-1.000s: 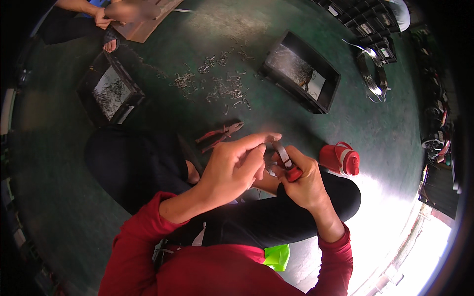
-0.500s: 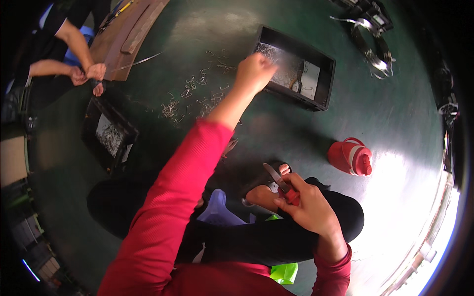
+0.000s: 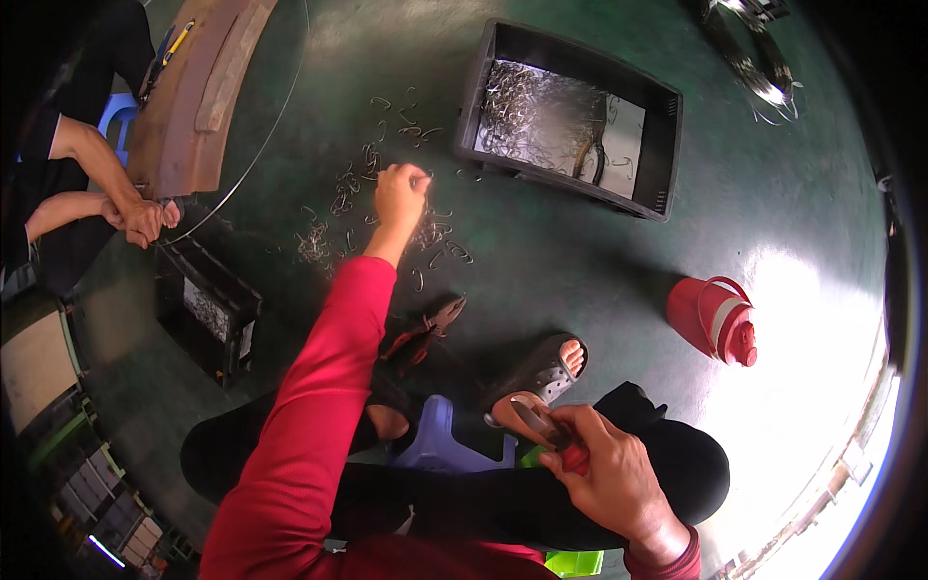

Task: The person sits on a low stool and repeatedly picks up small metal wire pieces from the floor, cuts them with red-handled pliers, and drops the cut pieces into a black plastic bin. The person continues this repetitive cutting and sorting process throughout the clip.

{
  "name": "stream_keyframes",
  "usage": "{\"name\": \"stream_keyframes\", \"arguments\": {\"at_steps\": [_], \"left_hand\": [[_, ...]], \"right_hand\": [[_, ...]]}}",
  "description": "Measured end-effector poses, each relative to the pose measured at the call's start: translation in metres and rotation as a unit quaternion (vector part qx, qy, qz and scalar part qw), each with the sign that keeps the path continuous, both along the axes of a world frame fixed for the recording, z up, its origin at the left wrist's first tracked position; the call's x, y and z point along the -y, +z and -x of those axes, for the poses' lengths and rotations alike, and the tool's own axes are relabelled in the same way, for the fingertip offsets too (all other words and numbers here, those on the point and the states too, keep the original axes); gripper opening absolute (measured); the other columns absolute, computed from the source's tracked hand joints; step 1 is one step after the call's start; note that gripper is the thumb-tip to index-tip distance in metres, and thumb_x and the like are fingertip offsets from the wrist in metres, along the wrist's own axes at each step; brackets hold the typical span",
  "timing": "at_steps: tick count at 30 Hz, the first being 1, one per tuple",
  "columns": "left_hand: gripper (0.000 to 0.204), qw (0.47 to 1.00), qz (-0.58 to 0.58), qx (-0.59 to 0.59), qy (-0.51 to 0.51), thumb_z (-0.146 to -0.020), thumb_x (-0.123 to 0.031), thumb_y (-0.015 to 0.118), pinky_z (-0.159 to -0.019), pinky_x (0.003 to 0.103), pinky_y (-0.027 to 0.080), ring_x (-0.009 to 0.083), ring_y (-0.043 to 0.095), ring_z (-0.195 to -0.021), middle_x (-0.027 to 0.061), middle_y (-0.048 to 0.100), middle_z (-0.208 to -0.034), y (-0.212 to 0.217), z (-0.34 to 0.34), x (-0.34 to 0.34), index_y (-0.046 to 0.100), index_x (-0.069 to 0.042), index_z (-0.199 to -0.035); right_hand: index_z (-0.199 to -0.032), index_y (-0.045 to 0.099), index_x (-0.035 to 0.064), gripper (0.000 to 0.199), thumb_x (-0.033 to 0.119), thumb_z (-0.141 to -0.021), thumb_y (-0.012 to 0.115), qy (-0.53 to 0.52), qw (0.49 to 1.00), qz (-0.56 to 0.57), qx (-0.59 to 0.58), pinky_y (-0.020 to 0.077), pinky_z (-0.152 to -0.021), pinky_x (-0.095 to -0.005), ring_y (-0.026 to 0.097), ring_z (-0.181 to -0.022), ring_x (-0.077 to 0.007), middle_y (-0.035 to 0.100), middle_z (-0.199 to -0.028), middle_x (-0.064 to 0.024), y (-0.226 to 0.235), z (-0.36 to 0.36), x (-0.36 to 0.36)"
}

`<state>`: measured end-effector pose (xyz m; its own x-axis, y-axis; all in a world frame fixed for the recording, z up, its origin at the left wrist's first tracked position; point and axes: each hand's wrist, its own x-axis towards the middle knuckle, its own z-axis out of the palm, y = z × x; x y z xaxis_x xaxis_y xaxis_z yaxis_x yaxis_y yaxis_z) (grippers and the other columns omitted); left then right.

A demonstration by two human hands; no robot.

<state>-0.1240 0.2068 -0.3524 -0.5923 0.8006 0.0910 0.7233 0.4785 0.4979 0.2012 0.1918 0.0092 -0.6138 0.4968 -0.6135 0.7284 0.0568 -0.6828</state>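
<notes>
My left hand [image 3: 400, 198] is low over the floor, among scattered bent wire hooks [image 3: 344, 189]. Its fingers are pinched together, and what they hold, if anything, is too small to make out. Near my right knee, my right hand [image 3: 611, 474] is closed round red-handled pliers [image 3: 534, 422], their metal jaws pointing up and left. A second pair of red-handled pliers [image 3: 431, 327] lies on the floor below my left hand. Ahead to the right, a black crate [image 3: 667, 159] contains many wire hooks [image 3: 512, 101] and dark-handled pliers [image 3: 590, 153].
A red jug [image 3: 710, 319] stands to the right. Coiled wire [image 3: 759, 68] lies far right. At left are another black crate [image 3: 208, 309], wooden boards [image 3: 179, 126] and a co-worker's hands [image 3: 145, 220] on a long wire. A purple stool [image 3: 440, 440] is between my legs.
My left hand has drawn back from the edge of the black crate to the scattered hooks, left and nearer. My right hand still grips the pliers. The co-worker's wire has swung upright.
</notes>
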Motion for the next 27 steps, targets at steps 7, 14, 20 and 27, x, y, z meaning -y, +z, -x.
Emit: {"name": "stream_keyframes", "arguments": {"at_steps": [7,14,20,27], "left_hand": [[0.012,0.998,0.054,0.003,-0.038,-0.079,-0.022,0.074,-0.083,0.042,0.045,0.0289,0.055,-0.095,0.0046,0.061,-0.092,0.010,-0.011,-0.005,0.067,-0.013,-0.084],[0.015,0.834,-0.153,0.529,0.033,-0.091,-0.015,0.065,-0.064,0.022,0.043,0.0070,0.055,-0.075,-0.0002,0.063,-0.087,0.149,-0.029,0.018,0.064,-0.003,-0.100],[0.019,0.709,-0.278,0.648,-0.002,-0.092,-0.009,0.063,-0.062,0.021,0.044,0.0081,0.056,-0.078,0.0033,0.063,-0.093,0.284,-0.070,0.079,0.062,-0.003,-0.110],[0.014,0.760,-0.378,0.527,-0.035,-0.092,-0.005,0.060,-0.066,0.027,0.052,0.0167,0.065,-0.084,0.0097,0.066,-0.097,0.346,-0.113,0.142,0.063,0.000,-0.105]], "right_hand": [[-0.109,0.054,0.0033,0.037,0.014,-0.080,0.073,0.007,1.000,-0.007,0.011,0.0507,-0.069,-0.0396,0.065,-0.081,-0.0363,0.064,-0.091,-0.0161,0.001,0.004,0.002],[-0.110,0.053,0.0025,0.036,0.015,-0.081,0.071,0.006,0.999,-0.049,-0.013,0.0491,-0.068,-0.0408,0.063,-0.081,-0.0406,0.064,-0.086,-0.0182,0.011,0.001,0.020],[-0.111,0.055,0.0030,0.037,0.016,-0.081,0.071,0.004,0.996,-0.060,-0.071,0.0497,-0.071,-0.0363,0.066,-0.078,-0.0298,0.066,-0.086,-0.0133,0.026,0.002,0.042],[-0.112,0.055,-0.0012,0.036,0.016,-0.085,0.071,-0.045,0.989,0.059,-0.126,0.0495,-0.074,-0.0298,0.063,-0.083,-0.0158,0.064,-0.092,-0.0078,0.040,0.011,0.075]]}}
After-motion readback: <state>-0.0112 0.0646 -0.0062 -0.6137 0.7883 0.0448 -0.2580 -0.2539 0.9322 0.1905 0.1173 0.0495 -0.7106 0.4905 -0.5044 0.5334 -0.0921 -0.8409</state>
